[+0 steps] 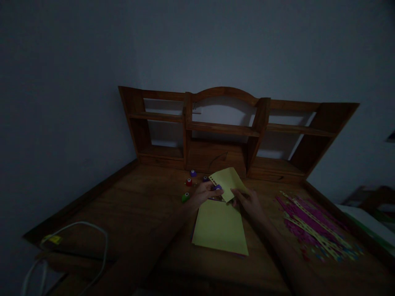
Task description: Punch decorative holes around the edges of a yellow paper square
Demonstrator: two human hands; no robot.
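Paper [227, 180] shows holes [212, 180] along one edge, the rest plain, right hand [249, 201] pinching it, left hand [203, 194] gripping purple craft punch [217, 187].

Head-worn view, forward and downward over desk [145, 191]

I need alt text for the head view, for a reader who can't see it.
A person's left hand holds a purple craft punch beside a hole-edged yellow paper sheet held in the right hand. Below is a yellow-topped paper stack on a dim wooden desk, with pink and yellow paper strips at right.
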